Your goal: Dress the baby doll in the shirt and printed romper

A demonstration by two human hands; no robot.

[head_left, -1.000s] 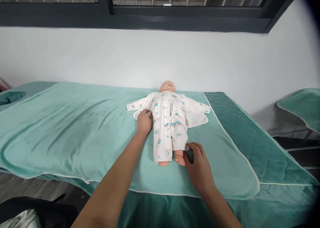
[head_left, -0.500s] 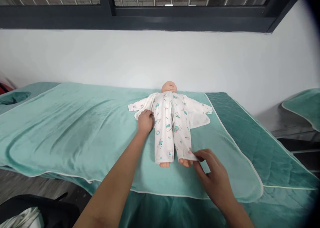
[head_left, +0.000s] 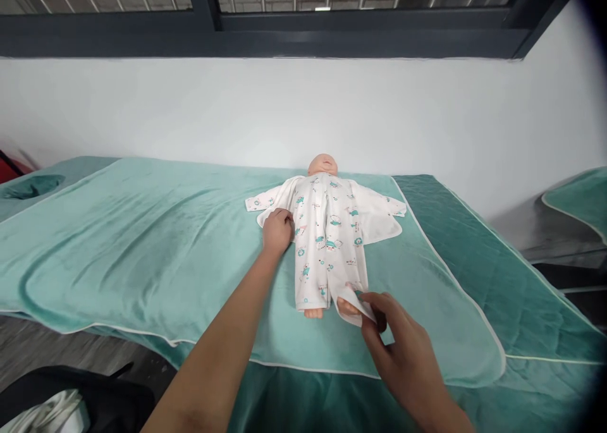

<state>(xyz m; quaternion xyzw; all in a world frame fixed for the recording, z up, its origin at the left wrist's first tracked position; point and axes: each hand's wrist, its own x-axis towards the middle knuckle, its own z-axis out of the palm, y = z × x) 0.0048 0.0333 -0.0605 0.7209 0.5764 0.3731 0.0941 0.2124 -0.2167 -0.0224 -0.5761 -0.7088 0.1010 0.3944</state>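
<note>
A baby doll (head_left: 323, 164) lies on its back, head toward the wall, dressed in white baby clothes (head_left: 327, 231) with a small teal and pink print. Its sleeves spread to both sides, and white cloth flaps lie out beside the waist. Beside the doll's waist, my left hand (head_left: 277, 231) rests against the clothes with curled fingers; what they grip is hidden. My right hand (head_left: 398, 338) pinches the hem of the trouser leg (head_left: 353, 303) on the right, lifting its edge around the doll's foot. The other foot (head_left: 313, 313) pokes out of its cuff.
A light green blanket (head_left: 142, 243) with pale edging covers the bed, over a darker green quilted cover (head_left: 484, 275). White wall (head_left: 237, 110) and a dark window frame (head_left: 360, 38) stand behind. A black bag-like object (head_left: 109, 395) with pale cloth is at the lower left.
My right hand has pulled the trouser hem down and slightly left, and the cuff now opens and folds around the foot. My left hand has stayed at the waist.
</note>
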